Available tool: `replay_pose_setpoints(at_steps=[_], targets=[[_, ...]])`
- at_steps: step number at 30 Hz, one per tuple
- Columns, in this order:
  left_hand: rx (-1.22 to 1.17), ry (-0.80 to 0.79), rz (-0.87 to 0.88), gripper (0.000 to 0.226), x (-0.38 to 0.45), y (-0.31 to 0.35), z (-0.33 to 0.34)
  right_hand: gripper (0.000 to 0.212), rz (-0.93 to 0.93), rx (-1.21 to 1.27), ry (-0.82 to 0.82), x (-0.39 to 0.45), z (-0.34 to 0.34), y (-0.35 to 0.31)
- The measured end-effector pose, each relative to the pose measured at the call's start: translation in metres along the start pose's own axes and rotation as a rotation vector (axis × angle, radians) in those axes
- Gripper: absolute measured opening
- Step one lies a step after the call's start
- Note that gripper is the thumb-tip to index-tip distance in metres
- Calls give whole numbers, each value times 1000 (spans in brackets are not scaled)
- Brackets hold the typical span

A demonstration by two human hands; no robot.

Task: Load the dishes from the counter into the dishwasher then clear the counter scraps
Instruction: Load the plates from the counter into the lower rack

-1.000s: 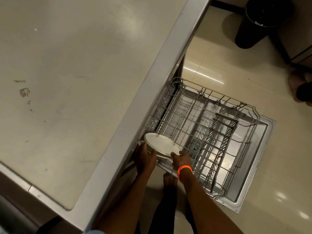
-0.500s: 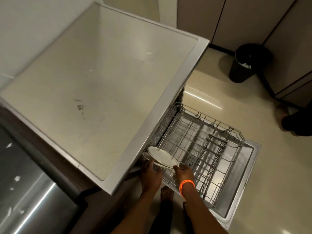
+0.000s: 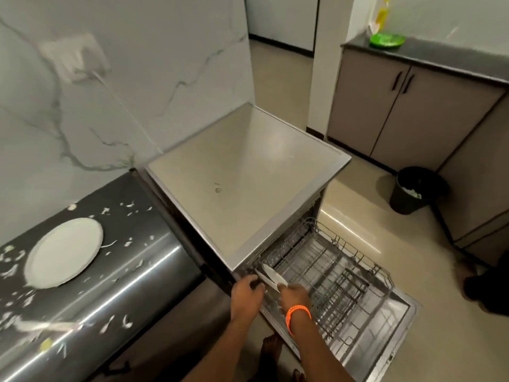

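A small white plate [image 3: 272,274] stands nearly on edge at the near left corner of the pulled-out wire rack [image 3: 333,274] of the open dishwasher. My left hand [image 3: 246,292] grips the plate's left edge. My right hand [image 3: 294,293], with an orange band at the wrist, grips its right edge from the front. A large white plate [image 3: 64,252] lies flat on the dark counter [image 3: 132,244] at the left, among several white scraps [image 3: 128,242].
The dishwasher's steel top [image 3: 248,175] is bare apart from a small stain. Its door [image 3: 385,321] lies open over the floor. A black bin [image 3: 416,188] stands by grey cabinets [image 3: 407,111]. Another person's dark foot [image 3: 484,288] shows at the right edge.
My view has lifted and pulled back, bringing the dark counter, large plate and scraps into sight. The small plate has tipped from tilted to almost on edge in the rack, both hands still on it.
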State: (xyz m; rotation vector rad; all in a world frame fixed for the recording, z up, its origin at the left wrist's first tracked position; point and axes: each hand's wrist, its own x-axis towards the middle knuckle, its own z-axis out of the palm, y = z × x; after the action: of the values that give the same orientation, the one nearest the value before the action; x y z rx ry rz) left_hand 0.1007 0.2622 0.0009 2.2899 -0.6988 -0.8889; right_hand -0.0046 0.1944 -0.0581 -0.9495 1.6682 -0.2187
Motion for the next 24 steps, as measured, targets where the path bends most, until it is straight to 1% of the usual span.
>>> replay_pose_setpoints(at_steps=[1,4,7,9,12,15,18,20,23,24], targets=[[2,20,-6,24,-6,0,-10,27,-41,-34,-11,-11,2,-5],[-23,88,0,16,-27,-9,-46,30,-180,-154,-81,-64,3,-30],[-32,180,-40,27,-38,-24,-80,30,-244,-225,-143,-96,18,-42],[-37,219,-59,28,-45,-38,-106,32,-272,-234,-186,-106,38,-42],[-84,295,-85,28,-53,-57,-145,40,-311,-281,-255,-85,82,-30],[-124,386,-83,14,-55,-86,-186,43,-342,-305,-308,-74,133,-26],[-133,427,-145,30,-48,-112,-220,41,-357,-337,-346,-77,178,-32],[-175,435,-163,30,-41,-130,-248,42,-364,-338,-350,-113,199,-51],[-196,445,-142,10,-32,-150,-293,34,-381,-319,-337,-191,221,-86],[-200,453,-143,15,-26,-159,-308,30,-393,-314,-344,-217,232,-97]])
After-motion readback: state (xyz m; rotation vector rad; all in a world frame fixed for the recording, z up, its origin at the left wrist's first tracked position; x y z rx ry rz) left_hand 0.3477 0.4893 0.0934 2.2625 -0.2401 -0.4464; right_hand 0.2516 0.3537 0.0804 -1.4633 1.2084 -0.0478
